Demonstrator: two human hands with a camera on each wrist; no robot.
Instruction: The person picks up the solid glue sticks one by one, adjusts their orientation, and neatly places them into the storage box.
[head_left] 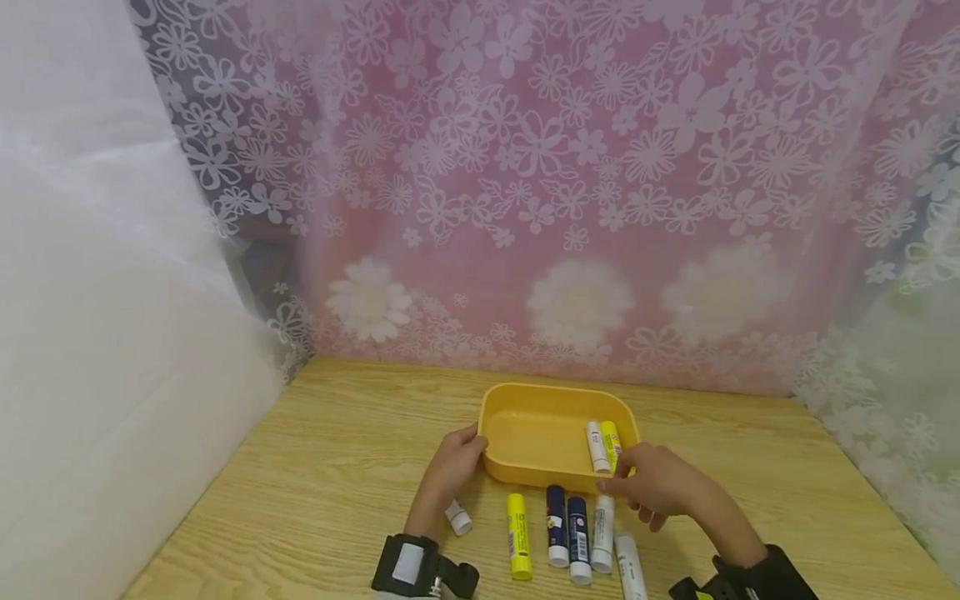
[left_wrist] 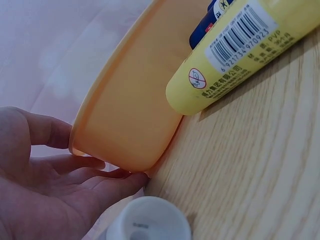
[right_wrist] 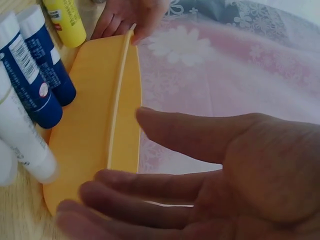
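Note:
My left hand (head_left: 454, 463) grips the left end of a yellow plastic tray (head_left: 525, 477), thumb at the rim and fingers against the outer wall. My right hand (head_left: 654, 481) is at the tray's front right corner; in the right wrist view its fingers are extended with nothing between them. Inside the tray, at the right, lie a white glue stick (head_left: 597, 447) and a yellow glue stick (head_left: 611, 443). In front are another yellow glue stick (head_left: 518, 536), two navy glue sticks (head_left: 556, 525) and white glue sticks (head_left: 603, 533). One white glue stick (head_left: 460, 518) is partly hidden by my left wrist.
Everything stands on a light wood-grain table (head_left: 337, 467). A pink flowered curtain (head_left: 480, 208) hangs along its back edge, and a white sheet (head_left: 112, 333) lines the left side. Both wrists wear black camera straps (head_left: 408, 567).

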